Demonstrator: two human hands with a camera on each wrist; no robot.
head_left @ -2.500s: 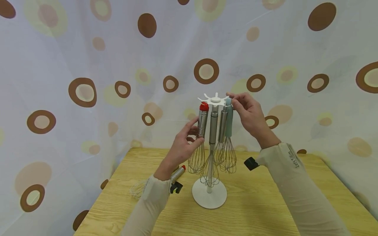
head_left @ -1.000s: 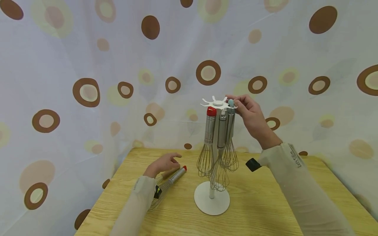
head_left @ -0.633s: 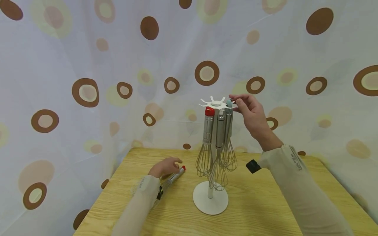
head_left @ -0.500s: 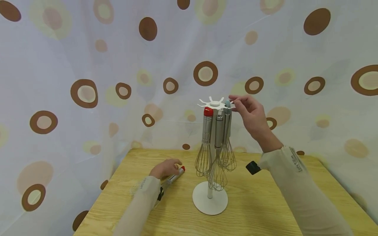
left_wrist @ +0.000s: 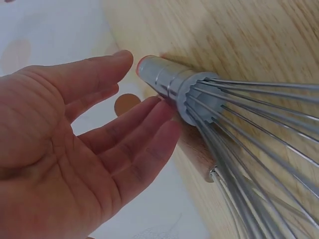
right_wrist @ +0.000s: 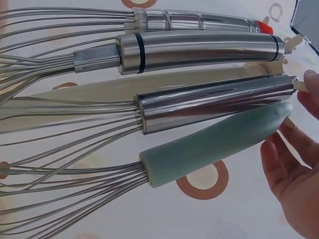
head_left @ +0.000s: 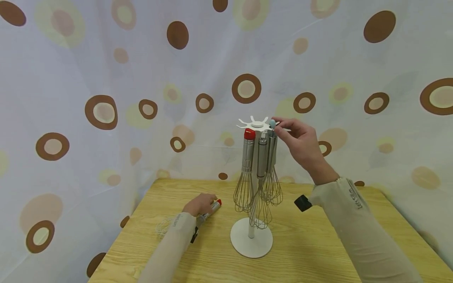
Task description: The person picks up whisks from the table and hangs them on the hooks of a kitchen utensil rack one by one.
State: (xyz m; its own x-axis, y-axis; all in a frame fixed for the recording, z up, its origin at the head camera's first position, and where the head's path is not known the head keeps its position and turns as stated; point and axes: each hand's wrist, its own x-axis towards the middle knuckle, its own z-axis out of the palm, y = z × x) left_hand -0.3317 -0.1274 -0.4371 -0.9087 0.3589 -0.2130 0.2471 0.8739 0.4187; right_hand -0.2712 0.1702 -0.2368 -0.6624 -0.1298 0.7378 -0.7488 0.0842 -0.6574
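Note:
My left hand (head_left: 201,204) hovers low over the table beside a metal whisk with a red end cap (head_left: 214,206). Its fingers (left_wrist: 144,144) are loosely bent, fingertips close to that handle; contact is unclear. Under it lies a wooden-handled whisk (left_wrist: 197,152). At the top of a white stand (head_left: 252,237), my right hand (head_left: 301,141) pinches around the handle end of a teal whisk (right_wrist: 219,144), close to the stand's arm. Beside it hang a shiny steel whisk (right_wrist: 214,102), a brushed steel whisk (head_left: 262,157) and another red-capped whisk (head_left: 249,153).
The stand's round spoked top (head_left: 257,124) has several arms on its left side with nothing hanging on them. A wooden table (head_left: 301,236) carries the stand. A dotted curtain (head_left: 198,70) hangs behind and at the sides.
My left hand has left the hanging red-capped whisk and come down beside the whisks on the table. The stand's top has turned slightly, the hanging whisks shifting right. My right hand stays at the top.

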